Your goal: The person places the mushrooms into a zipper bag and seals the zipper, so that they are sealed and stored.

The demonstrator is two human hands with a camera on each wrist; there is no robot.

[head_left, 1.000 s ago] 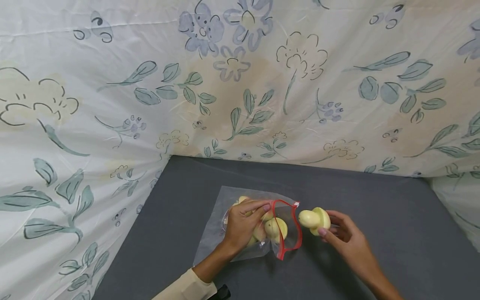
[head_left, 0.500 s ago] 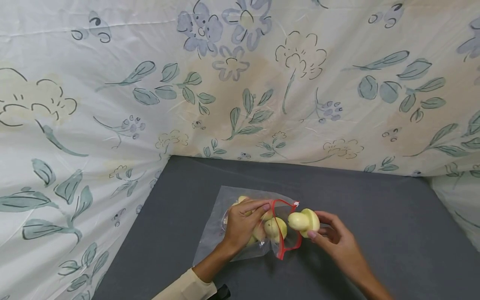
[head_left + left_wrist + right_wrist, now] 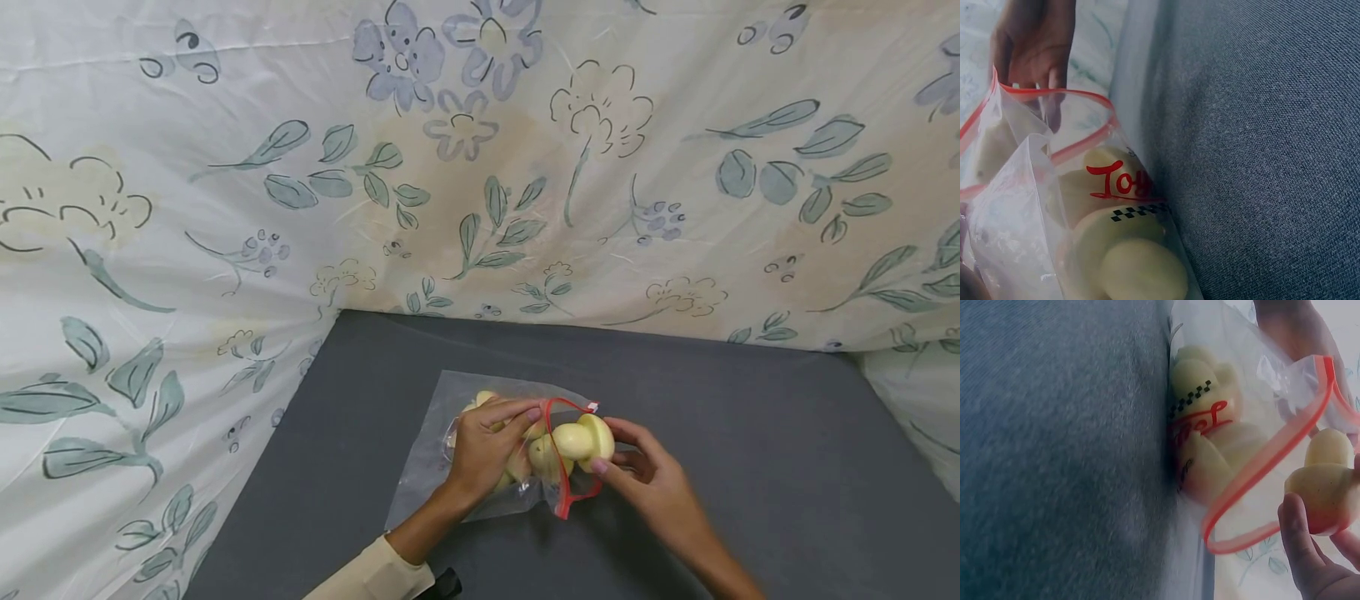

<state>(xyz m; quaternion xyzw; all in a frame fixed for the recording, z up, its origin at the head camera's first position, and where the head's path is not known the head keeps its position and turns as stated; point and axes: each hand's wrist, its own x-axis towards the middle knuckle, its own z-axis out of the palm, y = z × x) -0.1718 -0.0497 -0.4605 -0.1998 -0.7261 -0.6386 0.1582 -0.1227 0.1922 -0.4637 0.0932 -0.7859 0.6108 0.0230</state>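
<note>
A clear zip bag (image 3: 427,479) with a red zip edge lies on the dark grey surface, its mouth spread toward the right. My left hand (image 3: 480,450) pinches the upper side of the bag near the mouth. Several pale yellow mushroom-shaped toys (image 3: 1144,269) are inside, partly hidden by that hand; red lettering (image 3: 1119,181) marks the plastic. With thumb and fingers, my right hand (image 3: 652,475) grips another mushroom-shaped toy (image 3: 1325,494) by its wide cap. The toy's rounded stem points left, at the bag's opening, overlapping the red edge in the head view.
The dark grey cloth-covered surface (image 3: 787,467) extends around the bag. A white curtain (image 3: 480,167) with printed flowers and leaves stands at the back and both sides. A black object (image 3: 446,583) shows by the left sleeve (image 3: 378,571).
My right hand has moved left with the mushroom-shaped toy, from right of the bag to its mouth. The left hand and the bag have stayed in place.
</note>
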